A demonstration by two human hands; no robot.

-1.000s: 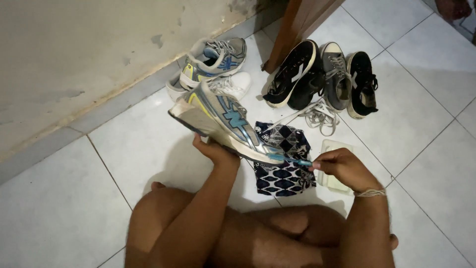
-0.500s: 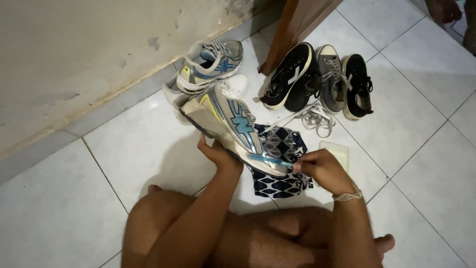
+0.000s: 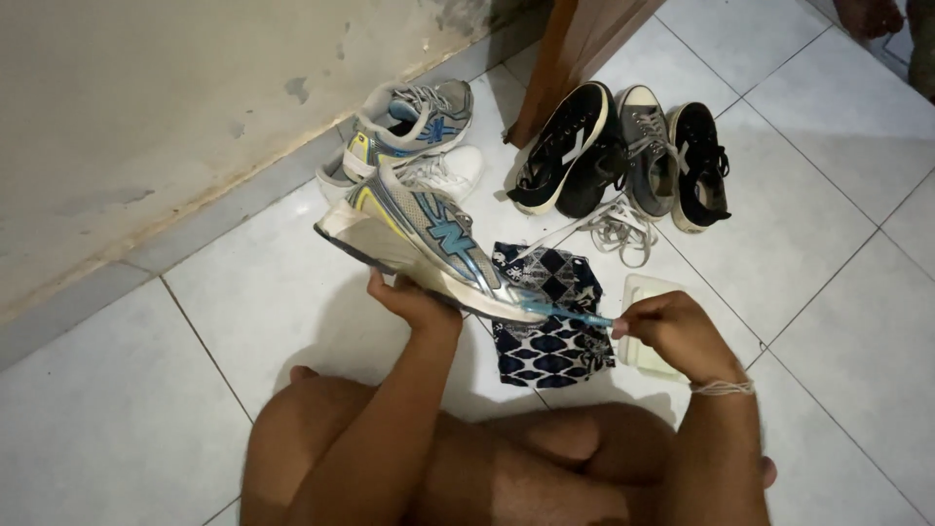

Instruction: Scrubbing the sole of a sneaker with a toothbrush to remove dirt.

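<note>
From the head view, the left hand [image 3: 414,302] grips a grey-blue running shoe [image 3: 419,239] held above the floor, fingers curled beneath its sole. The right hand [image 3: 672,331] pinches a blue toothbrush [image 3: 570,314] against the shoe's toe. A patterned cloth [image 3: 550,336] lies below, a pale soap dish [image 3: 645,292] right, black sneakers [image 3: 623,156] farther off.

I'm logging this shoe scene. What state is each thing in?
Left hand: holds the grey running shoe, tilted, off the floor.
Right hand: holds the blue toothbrush, head against the shoe's toe.
Patterned cloth: flat on the tiles.
Loose laces: tangled on the floor.
</note>
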